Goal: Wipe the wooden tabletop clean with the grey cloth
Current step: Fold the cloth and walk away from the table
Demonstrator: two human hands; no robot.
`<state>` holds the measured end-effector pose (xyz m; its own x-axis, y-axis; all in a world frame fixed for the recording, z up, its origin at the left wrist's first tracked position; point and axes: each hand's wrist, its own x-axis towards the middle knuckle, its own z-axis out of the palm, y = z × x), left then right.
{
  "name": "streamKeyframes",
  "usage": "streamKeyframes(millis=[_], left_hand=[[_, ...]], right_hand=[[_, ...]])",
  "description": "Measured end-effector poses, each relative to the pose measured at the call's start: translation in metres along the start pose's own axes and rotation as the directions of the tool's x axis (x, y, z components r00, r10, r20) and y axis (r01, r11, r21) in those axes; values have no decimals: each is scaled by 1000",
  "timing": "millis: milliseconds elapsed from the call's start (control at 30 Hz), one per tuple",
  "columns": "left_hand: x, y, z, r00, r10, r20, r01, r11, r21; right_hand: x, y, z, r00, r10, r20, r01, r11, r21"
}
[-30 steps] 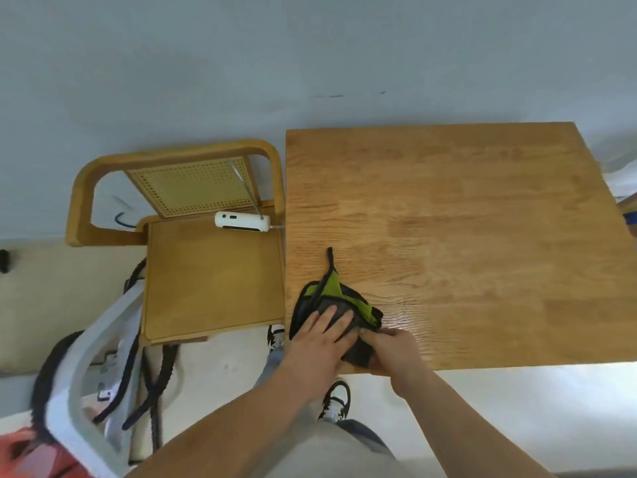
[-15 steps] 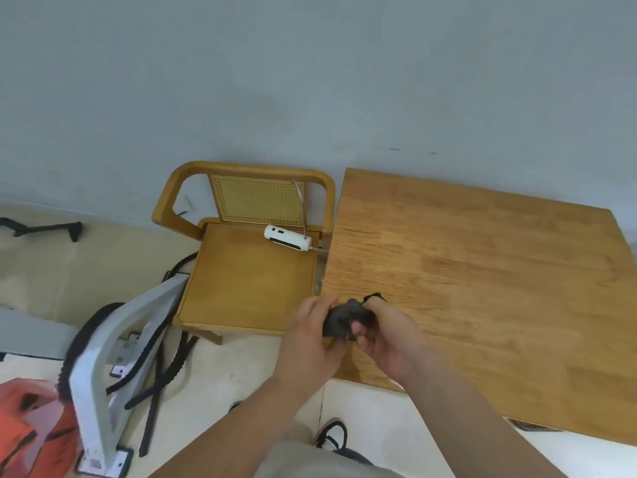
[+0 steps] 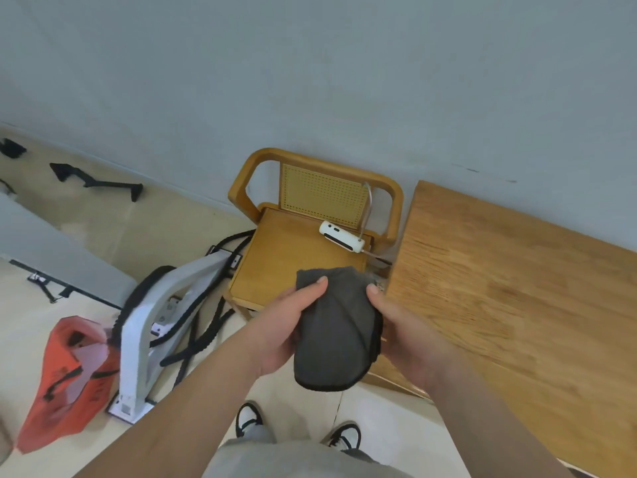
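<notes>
Opened out from the tight ball it was half a second ago, the grey cloth (image 3: pixel 332 332) now hangs as a flat, rounded pad between both hands. It is held in the air clear of the worktop (image 3: pixel 517 305), just left of its near left corner and in front of the chair (image 3: pixel 286 250). The left hand (image 3: pixel 282 329) holds the cloth's left edge, thumb on top near the far corner, the other fingers hidden beneath. The right hand (image 3: pixel 403 329) pinches the right edge the same way, thumb over the top. Neither hand is free.

The step in hand looks like readying the cloth before the first stroke. To do it well, I judge the cloth should stay folded as a pad, smooth face down and dark hemmed edge tucked in, so nothing drags. One hand can then take it, palm flat on top, and set it down at the far left corner of the worktop. Strokes are best run along the grain of the boards, row by row from far to near, overlapping and evenly pressed so no strip is missed. Dust is better drawn toward the near edge than left, where a small white device (image 3: pixel 339 236) lies on the chair seat. The worktop's right end is out of view.
</notes>
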<state>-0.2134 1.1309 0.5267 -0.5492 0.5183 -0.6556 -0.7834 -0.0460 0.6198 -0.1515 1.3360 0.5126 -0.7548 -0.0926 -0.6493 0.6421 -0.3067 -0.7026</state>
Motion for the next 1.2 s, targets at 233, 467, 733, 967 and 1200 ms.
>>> streamKeyframes(millis=[233,467,733,967,1200], left_hand=[[-15,18,-68,1000,-29,-8,29,1000,12],[-18,19,-131,969,96,-226,-35,965,261],[-28,-14,-193,970,0,-245,-37,988,-147],[-51,-61,-194,896,14,-444,-170,935,-312],[-61,-103,-187,800,15,-600,-297,879,-374]], right_hand=[[22,9,68,987,80,138,-100,985,144],[55,22,129,995,25,-99,-40,988,-148],[94,14,179,995,84,-55,-95,968,-232],[120,15,208,971,235,33,-199,880,-430],[135,38,226,941,323,98,-185,737,-650]])
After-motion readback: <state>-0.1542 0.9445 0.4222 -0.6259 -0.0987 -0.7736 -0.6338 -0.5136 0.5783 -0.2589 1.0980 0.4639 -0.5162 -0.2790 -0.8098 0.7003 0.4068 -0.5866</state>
